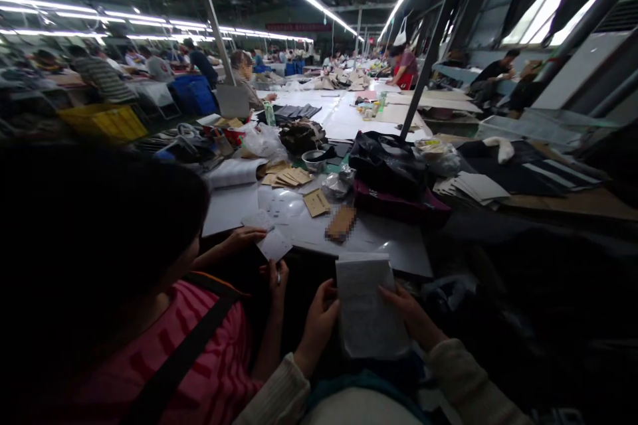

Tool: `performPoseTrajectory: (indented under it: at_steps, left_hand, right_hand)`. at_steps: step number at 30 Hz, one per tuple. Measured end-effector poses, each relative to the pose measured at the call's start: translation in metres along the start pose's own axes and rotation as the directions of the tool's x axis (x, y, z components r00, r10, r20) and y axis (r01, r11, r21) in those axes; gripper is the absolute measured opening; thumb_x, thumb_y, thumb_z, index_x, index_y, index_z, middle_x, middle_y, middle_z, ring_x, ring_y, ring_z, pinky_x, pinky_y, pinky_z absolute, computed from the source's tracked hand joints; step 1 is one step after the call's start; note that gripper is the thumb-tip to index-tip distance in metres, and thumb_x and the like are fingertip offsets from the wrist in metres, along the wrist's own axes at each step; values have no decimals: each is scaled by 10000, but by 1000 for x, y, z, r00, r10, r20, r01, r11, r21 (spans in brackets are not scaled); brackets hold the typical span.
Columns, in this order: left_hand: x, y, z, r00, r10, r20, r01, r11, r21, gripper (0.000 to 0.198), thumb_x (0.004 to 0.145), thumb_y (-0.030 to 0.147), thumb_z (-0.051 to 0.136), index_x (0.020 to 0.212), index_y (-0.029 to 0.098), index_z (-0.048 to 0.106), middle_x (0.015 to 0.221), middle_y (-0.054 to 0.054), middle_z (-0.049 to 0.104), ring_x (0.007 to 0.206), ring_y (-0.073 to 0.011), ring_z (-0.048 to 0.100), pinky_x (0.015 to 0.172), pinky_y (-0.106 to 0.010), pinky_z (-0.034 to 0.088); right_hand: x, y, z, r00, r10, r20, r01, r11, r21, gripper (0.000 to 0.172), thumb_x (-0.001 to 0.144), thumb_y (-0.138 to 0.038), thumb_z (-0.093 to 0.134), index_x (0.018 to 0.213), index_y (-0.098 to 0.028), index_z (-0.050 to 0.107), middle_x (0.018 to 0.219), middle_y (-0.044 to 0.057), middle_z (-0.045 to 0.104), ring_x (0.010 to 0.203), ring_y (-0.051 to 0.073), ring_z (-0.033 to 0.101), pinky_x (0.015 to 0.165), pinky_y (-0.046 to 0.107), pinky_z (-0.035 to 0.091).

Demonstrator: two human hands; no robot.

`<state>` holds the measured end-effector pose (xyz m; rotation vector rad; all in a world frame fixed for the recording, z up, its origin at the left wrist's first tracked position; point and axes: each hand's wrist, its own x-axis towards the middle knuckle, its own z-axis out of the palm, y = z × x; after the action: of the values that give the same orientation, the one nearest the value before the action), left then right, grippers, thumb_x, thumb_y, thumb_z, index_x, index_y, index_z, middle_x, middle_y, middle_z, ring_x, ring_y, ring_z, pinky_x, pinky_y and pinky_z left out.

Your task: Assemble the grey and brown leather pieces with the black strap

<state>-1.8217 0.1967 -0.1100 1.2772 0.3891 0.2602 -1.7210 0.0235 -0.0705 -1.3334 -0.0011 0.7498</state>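
Note:
A pale, rectangular stack of sheets (371,309) is held upright in front of my body, over my lap. Its top edge shows white layers, and the lower part has a dull sheen; whether it lies in a plastic sleeve I cannot make out. My right hand (413,315) grips its right edge, thumb lying across the front face. At the left edge, my left hand (319,319) has its fingers curled against the side. The fingertips behind the stack are hidden. Just beyond stands the near edge of a white worktable (393,249).
A co-worker in a pink top (189,352) sits close on my left, holding a white card (274,244) and a pen. Brown envelopes (286,176), a blurred brown rectangle (341,222), a dark bag (389,163) and a white bowl (314,159) lie on the table.

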Motion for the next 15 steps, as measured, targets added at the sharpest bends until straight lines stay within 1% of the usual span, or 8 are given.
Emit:
performPoseTrajectory:
  at_steps: [3, 5, 7, 9, 11, 13, 14, 15]
  left_hand:
    - [29, -1, 4, 994, -96, -60, 104, 984, 147, 477, 705, 242, 536, 1165, 161, 445, 1088, -101, 528, 795, -148, 564, 661, -255, 471]
    - [43, -2, 6, 990, -123, -74, 137, 962, 238, 451, 711, 229, 519, 1156, 169, 467, 1087, -92, 542, 809, -145, 558, 699, -264, 467]
    - [52, -5, 7, 990, -120, -74, 137, 939, 317, 428, 715, 226, 511, 1140, 171, 494, 1081, -87, 561, 882, -163, 554, 790, -289, 448]
    - [51, -12, 7, 992, -114, -54, 126, 912, 390, 411, 710, 223, 510, 1118, 174, 527, 1077, -84, 577, 970, -183, 538, 883, -313, 405]
    - [41, -21, 5, 991, -128, -35, 130, 890, 438, 394, 690, 223, 523, 1080, 198, 571, 1068, -70, 593, 1008, -196, 530, 932, -331, 370]
    - [26, -27, 3, 982, -177, -59, 185, 884, 428, 334, 662, 240, 551, 986, 231, 631, 1012, -57, 624, 967, -212, 553, 924, -365, 373]
    - [20, -27, 2, 975, -208, -84, 224, 886, 406, 281, 639, 258, 577, 907, 241, 659, 946, -54, 645, 904, -220, 574, 892, -386, 393]
    - [18, -25, 1, 967, -224, -122, 254, 891, 376, 224, 619, 280, 602, 829, 245, 673, 868, -51, 656, 827, -222, 586, 849, -403, 413]
  right_hand:
    - [38, -27, -27, 1000, 13, -4, -13, 1000, -3, 463, 642, -359, 682, 1047, -192, 533, 880, 52, 681, 764, 231, 645, 718, 378, 519]
    - [65, -44, -46, 999, 29, -32, -29, 999, -13, 503, 630, -354, 687, 1074, -196, 512, 853, 44, 683, 762, 234, 645, 717, 381, 519]
    - [93, -57, -66, 996, 44, -72, -46, 999, -29, 528, 619, -351, 693, 1086, -202, 495, 825, 34, 683, 743, 233, 645, 700, 377, 521]
    - [120, -67, -85, 995, 41, -95, -47, 997, -60, 525, 614, -356, 694, 1078, -210, 495, 814, 28, 681, 722, 227, 643, 681, 367, 521]
    - [146, -73, -102, 995, 25, -92, -35, 993, -114, 512, 623, -378, 679, 1073, -212, 501, 827, 32, 678, 714, 225, 638, 673, 365, 518]
    - [169, -75, -115, 993, 5, -117, -33, 972, -233, 512, 630, -409, 655, 1070, -192, 512, 843, 58, 672, 718, 241, 632, 669, 384, 511]
    - [180, -75, -120, 989, -30, -142, -18, 946, -323, 517, 633, -425, 640, 1071, -178, 520, 870, 79, 666, 746, 254, 628, 686, 397, 504]
    - [189, -74, -124, 982, -94, -166, 14, 904, -428, 528, 638, -439, 621, 1078, -162, 526, 918, 103, 655, 800, 268, 619, 723, 408, 492]
